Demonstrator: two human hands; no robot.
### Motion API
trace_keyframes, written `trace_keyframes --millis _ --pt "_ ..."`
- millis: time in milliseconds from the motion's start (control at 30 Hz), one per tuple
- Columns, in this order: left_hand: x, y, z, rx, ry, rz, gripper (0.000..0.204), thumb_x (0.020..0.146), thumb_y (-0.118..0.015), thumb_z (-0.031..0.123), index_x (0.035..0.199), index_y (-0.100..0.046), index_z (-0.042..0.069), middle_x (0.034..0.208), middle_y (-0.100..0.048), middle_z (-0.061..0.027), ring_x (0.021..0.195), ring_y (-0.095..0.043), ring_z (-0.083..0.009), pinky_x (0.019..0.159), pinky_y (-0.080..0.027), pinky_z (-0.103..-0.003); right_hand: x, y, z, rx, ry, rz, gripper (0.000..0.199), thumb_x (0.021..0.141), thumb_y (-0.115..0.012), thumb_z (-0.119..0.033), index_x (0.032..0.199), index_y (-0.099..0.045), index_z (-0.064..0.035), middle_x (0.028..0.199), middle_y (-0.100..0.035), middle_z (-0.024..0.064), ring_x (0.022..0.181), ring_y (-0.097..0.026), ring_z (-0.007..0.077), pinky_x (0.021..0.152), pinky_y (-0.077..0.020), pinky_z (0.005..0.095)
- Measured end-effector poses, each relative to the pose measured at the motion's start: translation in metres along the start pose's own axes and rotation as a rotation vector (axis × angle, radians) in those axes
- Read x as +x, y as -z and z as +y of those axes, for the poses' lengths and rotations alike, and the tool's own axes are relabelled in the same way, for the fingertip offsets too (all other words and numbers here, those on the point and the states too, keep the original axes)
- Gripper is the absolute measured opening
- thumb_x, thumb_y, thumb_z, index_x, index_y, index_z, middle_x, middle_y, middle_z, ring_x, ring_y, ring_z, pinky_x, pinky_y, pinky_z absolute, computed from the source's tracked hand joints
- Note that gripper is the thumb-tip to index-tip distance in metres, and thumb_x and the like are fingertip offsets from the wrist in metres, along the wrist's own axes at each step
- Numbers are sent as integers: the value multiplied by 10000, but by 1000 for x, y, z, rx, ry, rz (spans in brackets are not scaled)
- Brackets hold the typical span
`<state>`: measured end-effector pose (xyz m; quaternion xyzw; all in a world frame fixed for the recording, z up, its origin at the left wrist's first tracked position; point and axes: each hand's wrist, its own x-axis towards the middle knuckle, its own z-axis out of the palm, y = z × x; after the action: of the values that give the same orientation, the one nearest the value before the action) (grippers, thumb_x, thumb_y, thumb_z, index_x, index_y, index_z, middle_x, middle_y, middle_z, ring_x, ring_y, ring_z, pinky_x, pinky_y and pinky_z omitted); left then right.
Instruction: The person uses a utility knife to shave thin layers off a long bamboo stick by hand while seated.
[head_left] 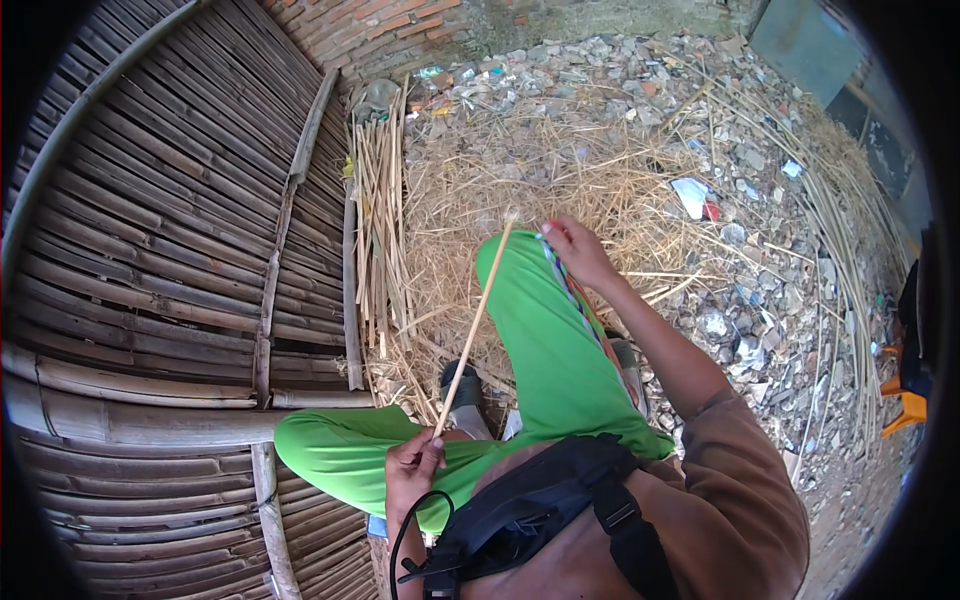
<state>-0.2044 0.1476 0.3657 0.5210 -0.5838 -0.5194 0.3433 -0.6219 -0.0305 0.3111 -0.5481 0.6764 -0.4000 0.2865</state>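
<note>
My left hand [412, 462], low over my left thigh, is closed round the lower end of a thin, pale bamboo strip [467, 350]. The strip slants up and away, its far tip beside my right knee. Over the outer side of that knee is my right hand [577, 252], its fingers curled in. Whatever it grips, if anything, is hidden or too small to name. The hand lies close to the striped side seam of my green trousers [545, 340], a short way right of the strip's tip.
Left of me stands a bamboo slat platform [160, 240]. A bundle of split bamboo strips [380, 220] leans along its edge. Straw-like shavings [450, 190] and stone rubble [740, 330] cover the ground. Long bamboo strips [850, 210] lie at right, near an orange plastic object [905, 410]. A brick wall [370, 35] rises behind.
</note>
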Motion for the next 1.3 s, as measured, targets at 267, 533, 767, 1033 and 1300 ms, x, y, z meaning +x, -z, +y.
trace_keyframes --millis 267,533,767,1033,1300 --pt "18 -18 28 257 -117 -98 203 980 -673 41 1167 -716 -27 767 -671 -45 618 -584 -86 560 -477 -256 35 4 -11 408 197 95 287 989 -699 -296 1083 -647 -31 855 -630 37 766 -601 114 728 -518 306" --pt "60 -67 38 605 -430 91 207 946 -636 -10 1146 -690 -18 838 -620 -128 669 -617 -229 623 -494 -330 37 41 -16 34 271 281 273 1029 -639 -253 1053 -662 18 692 -621 5 616 -566 96 593 -506 302" --pt "89 -90 25 438 -401 -53 198 990 -638 61 1171 -703 13 810 -615 -64 617 -549 -149 549 -437 -298 61 29 33 730 -99 721 238 1033 -633 -236 876 -654 -58 662 -574 -21 550 -506 73 508 -391 276" --pt "77 -87 16 -230 184 -218 223 1059 -581 114 1212 -706 11 861 -640 1 558 -450 -39 490 -339 -209 78 75 76 590 83 631 143 996 -661 -128 1077 -717 -25 794 -669 10 665 -552 87 665 -476 265" --pt "76 -87 12 -220 172 -160 239 1067 -556 124 1206 -701 -5 805 -625 -6 508 -424 -45 456 -296 -212 47 65 4 566 280 284 197 921 -785 -183 1060 -748 -49 847 -702 24 762 -629 110 754 -524 289"
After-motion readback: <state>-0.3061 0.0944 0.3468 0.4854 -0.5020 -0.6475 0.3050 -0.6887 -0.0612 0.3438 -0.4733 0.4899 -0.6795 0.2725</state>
